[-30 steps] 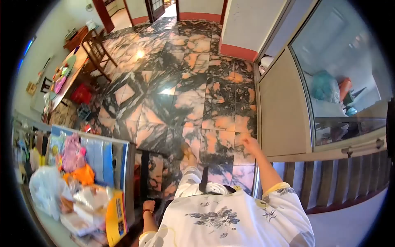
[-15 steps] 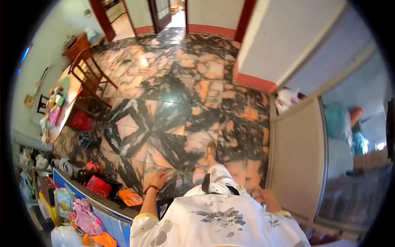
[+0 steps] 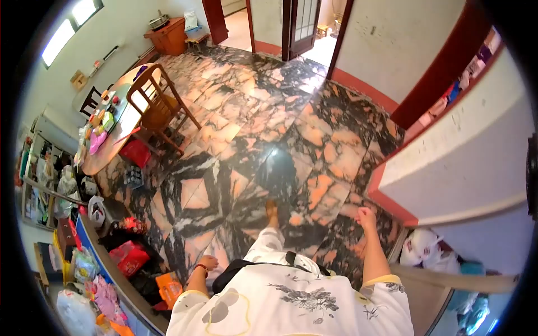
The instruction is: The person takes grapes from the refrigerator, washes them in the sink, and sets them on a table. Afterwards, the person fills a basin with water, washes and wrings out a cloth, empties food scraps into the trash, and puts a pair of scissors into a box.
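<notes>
Left of the floral shirt [image 3: 291, 299], the left hand [image 3: 209, 262] shows too little to tell its finger spread, while the right hand [image 3: 366, 217], loosely parted, has swung ahead.

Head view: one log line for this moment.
left hand: no object visible | right hand: no object visible | chair: beside table | floor: tiled

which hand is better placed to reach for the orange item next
Probably the left hand: it's on the same side as the orange item and appears nearer, while the right hand is out on the body's other side.
</notes>
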Demonstrator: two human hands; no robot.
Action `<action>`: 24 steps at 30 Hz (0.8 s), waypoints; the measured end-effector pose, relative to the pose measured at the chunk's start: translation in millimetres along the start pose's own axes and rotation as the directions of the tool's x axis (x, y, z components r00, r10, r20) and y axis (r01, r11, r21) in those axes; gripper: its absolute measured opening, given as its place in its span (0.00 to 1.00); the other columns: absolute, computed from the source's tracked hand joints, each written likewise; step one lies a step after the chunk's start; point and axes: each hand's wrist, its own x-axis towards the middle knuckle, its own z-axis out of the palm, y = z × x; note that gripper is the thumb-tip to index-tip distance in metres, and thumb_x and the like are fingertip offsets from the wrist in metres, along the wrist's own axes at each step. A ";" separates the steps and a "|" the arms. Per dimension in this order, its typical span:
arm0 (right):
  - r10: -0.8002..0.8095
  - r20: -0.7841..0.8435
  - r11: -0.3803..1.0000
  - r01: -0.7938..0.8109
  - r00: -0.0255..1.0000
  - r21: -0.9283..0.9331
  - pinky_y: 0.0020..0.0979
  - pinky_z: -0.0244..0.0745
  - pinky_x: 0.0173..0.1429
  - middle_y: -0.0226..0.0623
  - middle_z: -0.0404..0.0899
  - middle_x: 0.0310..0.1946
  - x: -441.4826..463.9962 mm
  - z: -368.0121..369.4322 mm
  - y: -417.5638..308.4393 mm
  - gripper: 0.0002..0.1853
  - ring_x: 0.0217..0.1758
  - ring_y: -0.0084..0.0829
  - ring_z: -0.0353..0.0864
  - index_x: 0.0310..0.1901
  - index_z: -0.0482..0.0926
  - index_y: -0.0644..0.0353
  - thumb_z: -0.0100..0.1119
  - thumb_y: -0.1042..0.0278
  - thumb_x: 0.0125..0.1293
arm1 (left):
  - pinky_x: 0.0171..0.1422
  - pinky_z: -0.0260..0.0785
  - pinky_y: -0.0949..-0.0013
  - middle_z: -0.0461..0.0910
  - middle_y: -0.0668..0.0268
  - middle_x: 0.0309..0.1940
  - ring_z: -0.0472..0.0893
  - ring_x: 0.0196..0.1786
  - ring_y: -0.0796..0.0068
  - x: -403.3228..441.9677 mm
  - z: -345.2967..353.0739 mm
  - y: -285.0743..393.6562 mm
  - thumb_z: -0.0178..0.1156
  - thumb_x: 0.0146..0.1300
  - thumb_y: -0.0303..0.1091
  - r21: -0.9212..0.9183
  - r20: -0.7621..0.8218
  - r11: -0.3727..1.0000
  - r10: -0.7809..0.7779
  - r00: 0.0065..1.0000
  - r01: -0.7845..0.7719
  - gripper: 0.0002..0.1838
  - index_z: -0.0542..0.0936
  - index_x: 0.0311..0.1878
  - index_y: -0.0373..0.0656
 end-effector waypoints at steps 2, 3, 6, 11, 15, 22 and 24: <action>-0.187 -0.001 0.982 0.187 0.982 -0.013 0.26 0.75 0.32 0.33 0.81 0.28 51.4 31.5 -82.4 0.08 0.27 0.25 0.80 0.45 0.79 0.61 0.55 0.69 0.67 | 0.35 0.74 0.60 0.85 0.58 0.34 0.84 0.34 0.64 52.1 -7.7 51.2 0.54 0.61 0.37 0.228 -0.025 0.972 -0.043 0.999 0.048 0.15 0.82 0.40 0.35; -0.254 0.048 0.967 0.254 0.966 0.000 0.25 0.76 0.35 0.32 0.81 0.30 79.5 44.9 -94.4 0.08 0.30 0.24 0.81 0.45 0.79 0.61 0.53 0.70 0.69 | 0.39 0.74 0.60 0.85 0.59 0.36 0.83 0.37 0.62 78.8 -11.8 81.0 0.53 0.60 0.41 0.489 -0.002 0.872 0.003 1.000 -0.001 0.17 0.83 0.41 0.37; -0.534 0.084 0.727 0.508 0.841 -0.463 0.34 0.76 0.37 0.39 0.81 0.31 133.8 67.2 -62.8 0.09 0.30 0.35 0.81 0.41 0.80 0.62 0.58 0.67 0.63 | 0.52 0.74 0.60 0.85 0.60 0.43 0.83 0.46 0.56 140.9 -25.9 213.0 0.52 0.58 0.52 0.932 0.286 0.194 0.123 0.950 -0.306 0.24 0.84 0.46 0.45; 0.058 0.148 0.882 0.019 0.987 -0.472 0.41 0.74 0.40 0.47 0.82 0.28 158.6 31.8 -46.9 0.11 0.34 0.50 0.80 0.33 0.83 0.60 0.64 0.62 0.53 | 0.49 0.74 0.61 0.84 0.55 0.38 0.83 0.43 0.59 170.9 -6.9 495.3 0.57 0.57 0.40 0.640 -0.173 0.724 0.463 0.870 -0.258 0.15 0.83 0.42 0.43; 0.549 -0.043 0.812 -0.520 0.835 0.265 0.41 0.74 0.35 0.45 0.79 0.24 218.9 -12.1 9.0 0.12 0.29 0.39 0.81 0.31 0.82 0.60 0.66 0.62 0.50 | 0.47 0.74 0.67 0.85 0.58 0.35 0.84 0.40 0.67 210.3 17.6 683.8 0.59 0.58 0.40 0.314 -0.163 0.826 0.532 0.831 -0.468 0.16 0.83 0.43 0.39; 0.305 -0.112 0.948 -0.313 0.946 -0.057 0.38 0.68 0.23 0.40 0.75 0.21 521.2 13.2 -71.9 0.10 0.20 0.34 0.73 0.29 0.78 0.62 0.59 0.63 0.56 | 0.50 0.74 0.63 0.85 0.60 0.33 0.83 0.41 0.58 323.8 12.5 796.7 0.60 0.57 0.49 0.750 0.035 0.621 0.308 0.951 -0.229 0.19 0.84 0.43 0.44; 0.491 -0.223 0.871 -0.481 0.842 0.101 0.41 0.73 0.27 0.46 0.79 0.26 672.0 47.6 -161.8 0.17 0.25 0.39 0.78 0.33 0.80 0.66 0.57 0.56 0.60 | 0.52 0.73 0.64 0.85 0.60 0.32 0.83 0.41 0.59 338.2 -1.2 823.5 0.60 0.56 0.52 0.764 0.091 0.598 0.269 0.959 -0.241 0.21 0.85 0.43 0.46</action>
